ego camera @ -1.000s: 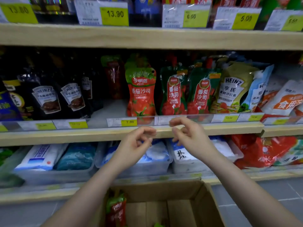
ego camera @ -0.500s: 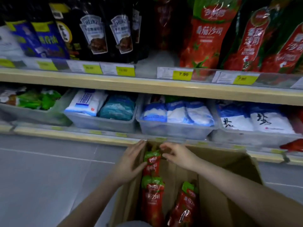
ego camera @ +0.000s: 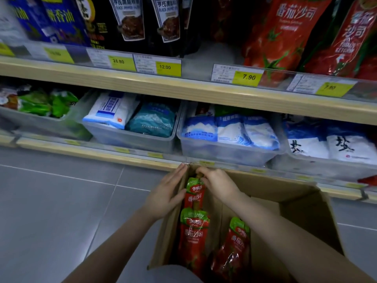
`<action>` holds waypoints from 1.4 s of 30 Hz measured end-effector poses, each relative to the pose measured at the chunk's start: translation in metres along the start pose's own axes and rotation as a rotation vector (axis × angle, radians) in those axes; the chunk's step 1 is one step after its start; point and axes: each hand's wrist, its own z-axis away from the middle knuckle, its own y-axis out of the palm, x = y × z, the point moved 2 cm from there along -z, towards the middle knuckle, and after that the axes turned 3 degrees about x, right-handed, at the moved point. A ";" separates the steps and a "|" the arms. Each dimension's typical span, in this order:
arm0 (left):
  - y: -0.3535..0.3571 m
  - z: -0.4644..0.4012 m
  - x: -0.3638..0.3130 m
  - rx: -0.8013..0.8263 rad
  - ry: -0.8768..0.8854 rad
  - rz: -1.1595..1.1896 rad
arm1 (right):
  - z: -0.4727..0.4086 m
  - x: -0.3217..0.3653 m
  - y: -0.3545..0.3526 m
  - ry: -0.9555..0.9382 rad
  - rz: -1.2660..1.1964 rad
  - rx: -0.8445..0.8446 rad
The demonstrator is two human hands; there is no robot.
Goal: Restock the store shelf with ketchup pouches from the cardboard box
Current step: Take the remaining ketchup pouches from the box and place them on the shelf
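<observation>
Three pouches (ego camera: 193,235) stand in the box (ego camera: 302,211) on the floor (ego camera: 61,201) below the shelf (ego camera: 183,86). Right hand (ego camera: 219,185) pinches the spout of the far pouch (ego camera: 194,194) at the box's left wall. Left hand (ego camera: 166,194), fingers straight, lies flat against that wall's outside, thumb touching the pouch. More ketchup (ego camera: 279,31) on the shelf above.

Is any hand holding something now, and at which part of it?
The right hand pinches the top ketchup pouch at its spout end. The left hand lies flat against the box wall.
</observation>
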 end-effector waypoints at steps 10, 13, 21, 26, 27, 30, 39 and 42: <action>-0.001 0.001 -0.005 0.018 -0.051 -0.023 | 0.007 -0.014 -0.019 0.212 -0.395 0.221; -0.003 0.000 -0.009 0.024 -0.066 -0.017 | 0.005 -0.011 -0.016 0.273 -0.471 0.249; -0.008 -0.001 -0.019 0.040 -0.093 -0.074 | 0.022 0.008 -0.043 0.128 -0.231 0.294; -0.021 -0.027 -0.053 0.103 -0.004 -0.105 | 0.037 0.034 -0.117 0.023 -0.079 0.203; -0.025 -0.035 -0.064 0.120 -0.007 -0.054 | 0.040 0.040 -0.134 0.002 -0.089 0.191; -0.039 -0.061 -0.098 0.249 -0.117 0.260 | 0.052 0.056 -0.180 -0.053 -0.152 0.146; -0.049 -0.106 -0.162 0.347 -0.154 0.446 | 0.078 0.048 -0.244 -0.097 -0.356 -0.237; -0.065 -0.120 -0.181 0.356 -0.137 0.474 | 0.087 0.038 -0.260 -0.104 -0.478 -0.355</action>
